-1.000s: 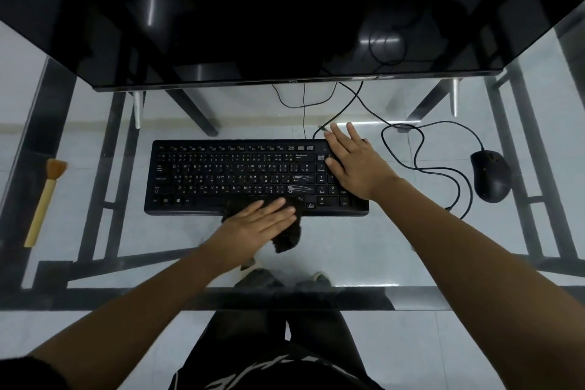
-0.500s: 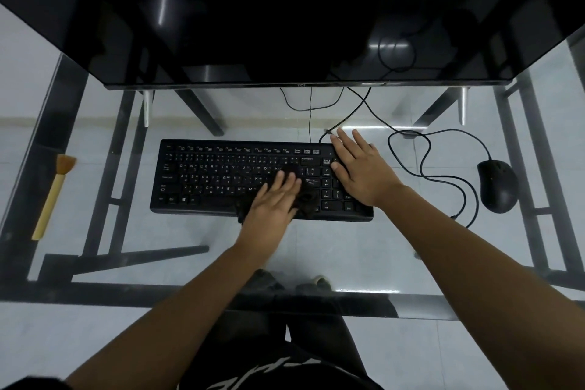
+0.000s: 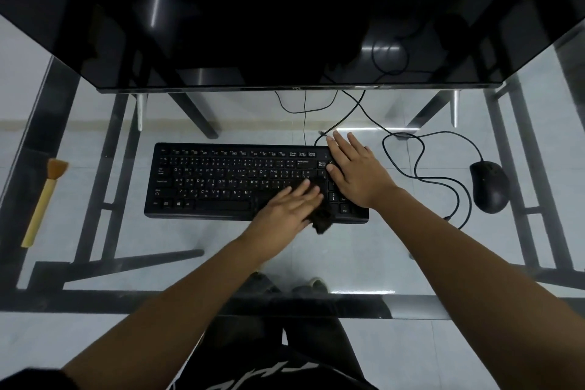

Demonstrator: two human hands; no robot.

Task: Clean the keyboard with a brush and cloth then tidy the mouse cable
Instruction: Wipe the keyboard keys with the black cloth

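A clear glass worktop [image 3: 348, 247] on a black metal frame, seen from above over a pale tiled floor, carries a large black monitor [image 3: 285, 16] along its far edge. A black rectangular keyboard [image 3: 221, 180] with white key legends lies flat at the centre, in front of the monitor. The left hand [image 3: 285, 207] rests palm down on the keyboard's near right portion, fingers extended and slightly spread, pressing a dark crumpled cloth [image 3: 323, 220] against the keys; a corner of the cloth hangs past the keyboard's near edge onto the glass. The right hand [image 3: 357, 172] lies flat on the number-pad end of the keyboard, fingers extended and close together, their tips reaching its far right corner; it grips nothing. A black corded mouse [image 3: 489, 187] sits to the right, well apart from the keyboard, and its thin black mouse cable [image 3: 421, 168] runs in loose loops across the glass between mouse and keyboard. A brush with a pale wooden handle and tan bristles [image 3: 42, 203] lies near the left edge of the worktop, bristles pointing away from the person, well apart from the keyboard.
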